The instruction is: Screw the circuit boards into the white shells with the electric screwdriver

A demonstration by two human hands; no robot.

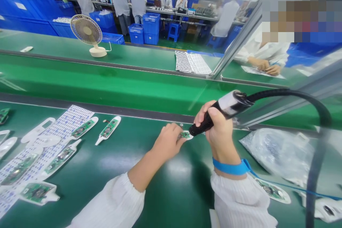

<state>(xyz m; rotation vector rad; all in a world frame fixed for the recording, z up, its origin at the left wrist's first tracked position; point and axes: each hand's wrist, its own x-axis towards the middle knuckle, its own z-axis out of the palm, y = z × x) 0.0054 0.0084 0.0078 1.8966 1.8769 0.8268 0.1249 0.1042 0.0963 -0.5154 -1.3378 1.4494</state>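
Note:
My right hand is wrapped round a black, pen-like tool with a silver-grey rear section and a thick black cable. Its tip points down and left at a small green circuit board, touching it or just above it. My left hand has its fingers closed on that board, which seems to sit in a white casing; the fingers cover most of it. A blue wrist strap is round my right wrist. To the left lies another white thermometer-shaped casing with a green board inside.
More cased boards lie on a printed sheet at left. A clear plastic bag and another cased board are at right. The black cable loops down the right side. Beyond stand a fan, papers and co-workers.

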